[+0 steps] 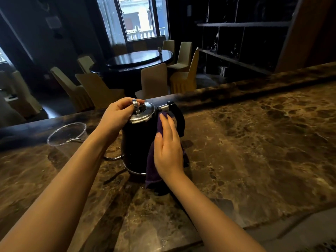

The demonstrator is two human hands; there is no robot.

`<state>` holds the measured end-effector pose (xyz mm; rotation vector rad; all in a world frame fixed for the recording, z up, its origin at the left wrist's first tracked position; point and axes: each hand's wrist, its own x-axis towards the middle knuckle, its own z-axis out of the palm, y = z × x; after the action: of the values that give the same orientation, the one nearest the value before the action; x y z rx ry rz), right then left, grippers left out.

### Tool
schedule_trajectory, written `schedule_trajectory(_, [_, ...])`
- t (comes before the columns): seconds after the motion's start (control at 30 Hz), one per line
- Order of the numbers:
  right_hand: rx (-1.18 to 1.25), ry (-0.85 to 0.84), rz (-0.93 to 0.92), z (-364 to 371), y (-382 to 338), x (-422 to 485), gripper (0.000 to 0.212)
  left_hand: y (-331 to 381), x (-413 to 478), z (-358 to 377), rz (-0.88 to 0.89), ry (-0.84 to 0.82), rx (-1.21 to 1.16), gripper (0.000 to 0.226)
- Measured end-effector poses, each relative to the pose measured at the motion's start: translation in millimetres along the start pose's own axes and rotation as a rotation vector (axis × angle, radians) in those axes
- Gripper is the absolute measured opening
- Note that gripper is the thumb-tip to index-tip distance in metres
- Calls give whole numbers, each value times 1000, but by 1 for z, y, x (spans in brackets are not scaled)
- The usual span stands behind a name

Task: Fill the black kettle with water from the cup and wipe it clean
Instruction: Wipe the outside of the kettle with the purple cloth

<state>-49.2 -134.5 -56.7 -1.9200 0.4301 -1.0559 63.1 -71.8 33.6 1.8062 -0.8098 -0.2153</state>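
Note:
The black kettle (136, 142) stands upright on the brown marble counter (254, 142), with its silver lid (145, 110) on and its black handle (177, 117) pointing right. My left hand (118, 113) grips the knob on top of the lid. My right hand (168, 148) lies flat against the kettle's right side and presses a dark purple cloth (152, 171) onto it; the cloth hangs down to the counter. A clear plastic cup (68, 137) stands to the left of the kettle, apart from both hands.
The kettle's cord (112, 158) curls out to the left at its base. The counter's raised far edge (236, 88) runs behind the kettle. Beyond it are a round dark table (140, 60) with covered chairs and dark shelves (243, 42) at the right.

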Motion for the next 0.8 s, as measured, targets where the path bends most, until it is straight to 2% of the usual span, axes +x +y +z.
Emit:
schedule_trajectory(0.2, [16, -12, 154, -7, 23, 10, 41, -2, 1, 1, 8, 6, -45, 19])
schedule_trajectory(0.67, [-185, -30, 218, -14, 32, -24, 42, -2, 2, 2, 16, -4, -109, 20])
schedule_trajectory(0.8, [-304, -105, 221, -20, 34, -24, 42, -4, 5, 0, 9, -21, -118, 21])
